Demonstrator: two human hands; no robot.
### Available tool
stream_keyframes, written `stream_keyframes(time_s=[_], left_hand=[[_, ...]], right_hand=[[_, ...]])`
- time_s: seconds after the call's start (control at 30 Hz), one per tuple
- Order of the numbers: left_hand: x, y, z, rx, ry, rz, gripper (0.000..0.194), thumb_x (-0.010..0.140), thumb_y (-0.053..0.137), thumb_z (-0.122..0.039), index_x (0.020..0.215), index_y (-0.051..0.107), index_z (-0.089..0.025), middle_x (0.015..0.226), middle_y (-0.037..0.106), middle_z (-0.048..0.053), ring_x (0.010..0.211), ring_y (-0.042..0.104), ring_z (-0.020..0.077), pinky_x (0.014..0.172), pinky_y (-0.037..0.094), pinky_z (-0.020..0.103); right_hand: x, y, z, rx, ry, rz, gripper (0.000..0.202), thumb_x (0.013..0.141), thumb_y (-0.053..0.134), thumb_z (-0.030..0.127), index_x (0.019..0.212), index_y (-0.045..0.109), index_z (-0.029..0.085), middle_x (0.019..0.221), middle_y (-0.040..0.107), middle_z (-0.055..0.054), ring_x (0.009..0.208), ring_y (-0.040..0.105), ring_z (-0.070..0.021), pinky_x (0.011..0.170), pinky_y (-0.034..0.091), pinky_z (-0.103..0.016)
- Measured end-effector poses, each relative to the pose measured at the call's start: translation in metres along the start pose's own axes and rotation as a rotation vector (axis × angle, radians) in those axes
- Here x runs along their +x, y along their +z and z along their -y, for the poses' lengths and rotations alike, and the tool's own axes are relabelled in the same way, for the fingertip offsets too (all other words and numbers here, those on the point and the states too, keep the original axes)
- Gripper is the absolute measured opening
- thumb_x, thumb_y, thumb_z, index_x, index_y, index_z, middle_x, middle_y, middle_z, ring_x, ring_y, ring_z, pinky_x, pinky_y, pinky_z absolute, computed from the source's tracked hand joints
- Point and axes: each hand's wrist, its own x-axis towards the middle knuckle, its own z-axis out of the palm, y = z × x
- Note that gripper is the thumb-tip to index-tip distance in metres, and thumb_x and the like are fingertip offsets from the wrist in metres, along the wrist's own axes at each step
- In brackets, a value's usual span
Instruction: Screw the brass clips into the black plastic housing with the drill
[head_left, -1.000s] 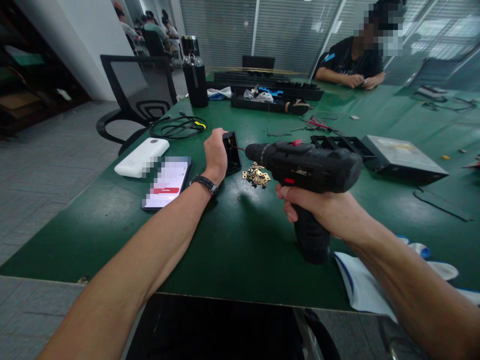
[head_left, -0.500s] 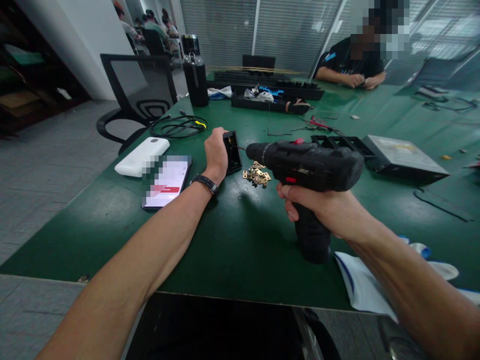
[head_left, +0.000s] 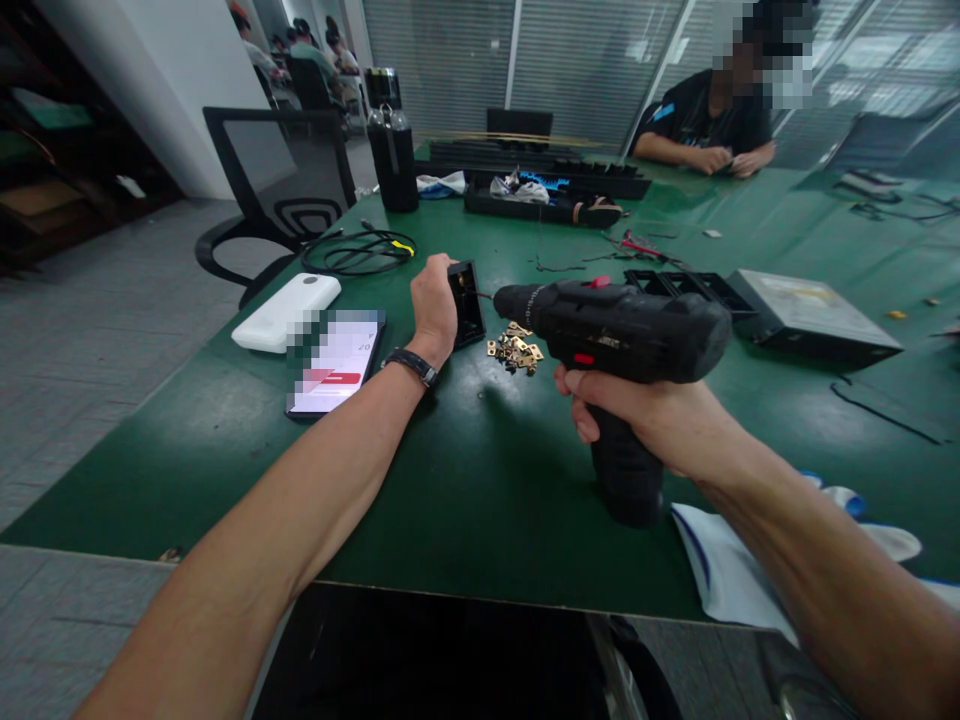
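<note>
My left hand (head_left: 435,305) is closed around the far-left side of a small black box (head_left: 471,318), which stands tilted on the table with its open side turned to the right. A brass-coloured bit of metal shows inside it. In my right hand (head_left: 630,410) is a black cordless drill (head_left: 622,325), held by the grip and pointing left. Its thin bit reaches into the box's open side; whether the tip touches anything is too small to tell. Just below the box and drill chuck lies a pile of small brass-coloured metal plates (head_left: 514,350).
On the green table (head_left: 450,500) lie a phone (head_left: 341,365), a white power bank (head_left: 286,312) and a coiled black cable (head_left: 356,250). White gloves (head_left: 724,565) lie under my right forearm. A metal-topped box (head_left: 814,315) stands right; a person (head_left: 705,125) sits across.
Almost nothing differs. Both hands, the drill and the black box hold the same positions relative to each other; the whole view has shifted very slightly.
</note>
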Motion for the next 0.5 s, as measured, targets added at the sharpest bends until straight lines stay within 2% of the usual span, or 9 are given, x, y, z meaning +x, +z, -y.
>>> stream_keyframes(time_s=[0.5], left_hand=[[0.0012,-0.0004,0.0034,0.017,0.005,0.005,0.045,0.098,0.055,-0.065,0.079,0.062,-0.025,0.078,0.062,0.002,0.079,0.064,0.0204,0.072,0.051,0.033]], right_hand=[[0.0003,0.0010,0.0015,-0.020,-0.017,-0.017,0.018,0.093,0.068,0.034,0.079,0.070,0.022,0.062,0.066,-0.002,0.058,0.059,-0.0192,0.061,0.046,-0.034]])
